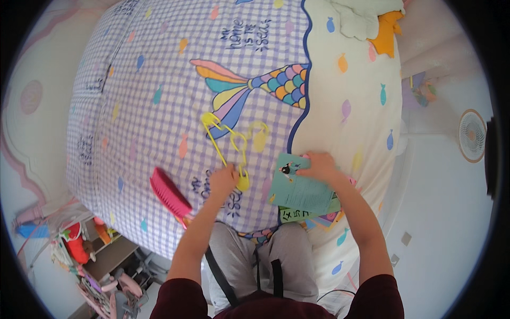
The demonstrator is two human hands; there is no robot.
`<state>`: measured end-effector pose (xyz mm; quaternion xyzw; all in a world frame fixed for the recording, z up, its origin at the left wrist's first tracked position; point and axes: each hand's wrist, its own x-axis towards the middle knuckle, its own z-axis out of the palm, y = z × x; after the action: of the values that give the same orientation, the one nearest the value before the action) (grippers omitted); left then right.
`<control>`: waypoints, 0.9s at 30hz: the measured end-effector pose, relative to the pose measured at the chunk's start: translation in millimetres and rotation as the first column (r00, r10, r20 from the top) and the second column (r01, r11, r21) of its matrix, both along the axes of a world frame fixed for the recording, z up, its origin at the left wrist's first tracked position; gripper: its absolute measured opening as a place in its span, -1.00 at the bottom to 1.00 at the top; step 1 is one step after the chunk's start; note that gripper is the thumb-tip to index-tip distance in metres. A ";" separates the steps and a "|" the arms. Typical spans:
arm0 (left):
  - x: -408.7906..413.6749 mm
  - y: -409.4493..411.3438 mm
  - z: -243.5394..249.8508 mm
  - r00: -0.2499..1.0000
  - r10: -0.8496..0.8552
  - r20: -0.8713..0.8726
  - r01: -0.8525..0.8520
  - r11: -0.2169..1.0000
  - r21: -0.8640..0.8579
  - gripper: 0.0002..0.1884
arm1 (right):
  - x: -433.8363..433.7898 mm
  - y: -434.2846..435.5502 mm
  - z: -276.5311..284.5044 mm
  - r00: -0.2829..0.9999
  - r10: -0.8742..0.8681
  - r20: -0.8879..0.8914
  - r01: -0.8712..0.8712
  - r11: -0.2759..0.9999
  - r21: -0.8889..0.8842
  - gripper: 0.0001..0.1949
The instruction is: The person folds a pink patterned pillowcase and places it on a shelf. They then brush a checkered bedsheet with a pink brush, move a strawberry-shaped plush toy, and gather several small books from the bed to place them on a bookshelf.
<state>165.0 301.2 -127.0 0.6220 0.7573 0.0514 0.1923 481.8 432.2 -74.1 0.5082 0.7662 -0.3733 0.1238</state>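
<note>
My left hand (224, 181) is closed on the near end of a yellow plastic clothes hanger (215, 143), which lies tilted above the checked bedspread (159, 131). Thumb and fingers of my right hand (320, 165) grip the upper right edge of a teal illustrated booklet or card (305, 187). Beneath it, a green sheet with dark characters (295, 214) and several colourful papers (328, 219) stick out. A pink hairbrush (169, 193) rests on the bedspread, left of my left forearm, its handle partly hidden by that arm.
At the bed's far right corner lie a white cushion (358, 20) and an orange fabric piece (386, 34). A round fan (472, 135) is at the far right. Down on the left stand a shelf (111, 255) with soft toys and a pink wheeled object (123, 289).
</note>
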 end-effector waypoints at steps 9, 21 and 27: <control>73.5 -145.3 16.6 0.961 0.276 -0.023 -0.248 0.823 -0.511 -0.76 | 30.1 0.6 -2.0 0.999 0.000 0.047 0.016 0.937 -0.349 -0.35; 87.4 -141.5 -14.9 0.923 0.379 -0.070 -0.349 0.746 -0.567 -0.66 | 48.5 -43.0 -11.3 0.969 -0.232 0.086 0.236 0.971 -0.038 -0.38; 80.6 -149.1 -42.5 0.942 0.324 -0.087 -0.324 0.812 -0.485 -0.59 | 80.7 -176.2 -44.6 0.849 -0.528 -0.016 0.444 0.698 0.562 -0.48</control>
<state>245.6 152.2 -169.5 0.4143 0.8398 -0.1113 0.3327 562.5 256.0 -118.7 0.7321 0.6665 -0.1201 -0.0735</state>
